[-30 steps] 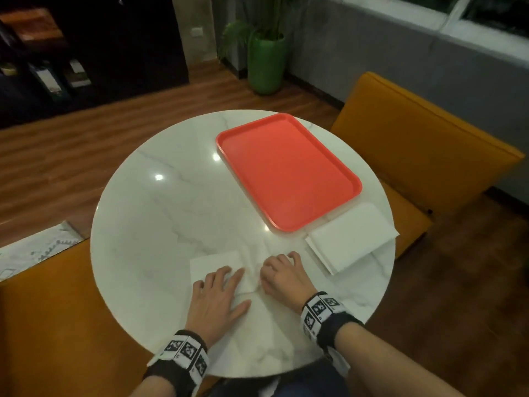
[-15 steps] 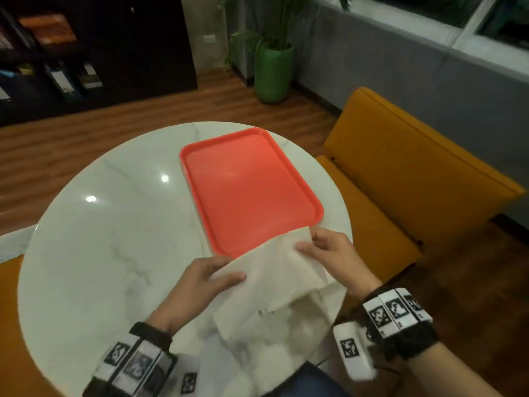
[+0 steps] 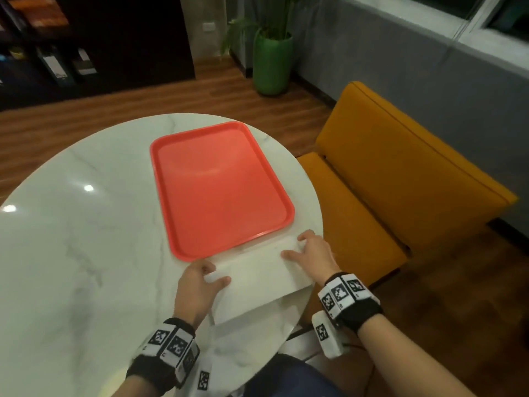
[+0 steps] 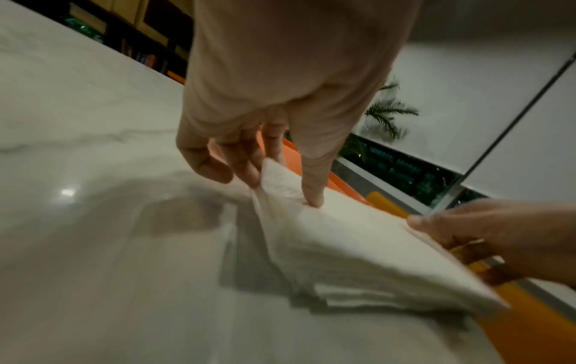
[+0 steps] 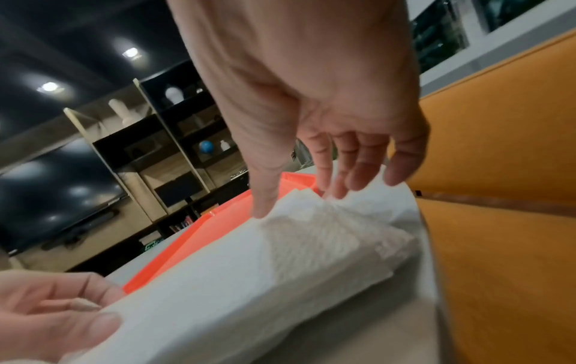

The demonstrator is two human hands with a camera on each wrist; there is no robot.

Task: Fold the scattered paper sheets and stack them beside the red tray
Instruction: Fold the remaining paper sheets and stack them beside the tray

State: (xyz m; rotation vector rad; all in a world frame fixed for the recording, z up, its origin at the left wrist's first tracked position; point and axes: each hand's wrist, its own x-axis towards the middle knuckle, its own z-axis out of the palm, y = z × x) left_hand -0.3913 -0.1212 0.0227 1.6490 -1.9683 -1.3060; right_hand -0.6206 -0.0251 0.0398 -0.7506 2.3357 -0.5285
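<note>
The red tray point(image 3: 217, 190) lies on the round white marble table point(image 3: 71, 253). A folded white paper sheet point(image 3: 257, 270) rests against the tray's near edge, over other folded sheets whose layered edges point(image 4: 358, 295) show in the left wrist view. My left hand point(image 3: 213, 275) pinches the sheet's left corner point(image 4: 280, 177) between thumb and fingers. My right hand point(image 3: 296, 247) pinches the right corner point(image 5: 311, 204), thumb on top. The sheet sags between both hands, and part of the pile is hidden under it.
An orange chair point(image 3: 400, 196) stands just past the table's right edge point(image 3: 317, 224), close to my right hand. A green plant pot point(image 3: 272, 61) and dark shelves point(image 3: 57, 53) stand far behind. Bare marble spreads left of the tray.
A second ago both hands pressed a sheet flat at the near table edge. They lifted it, carried it right, and now hold it down on the folded pile beside the tray.
</note>
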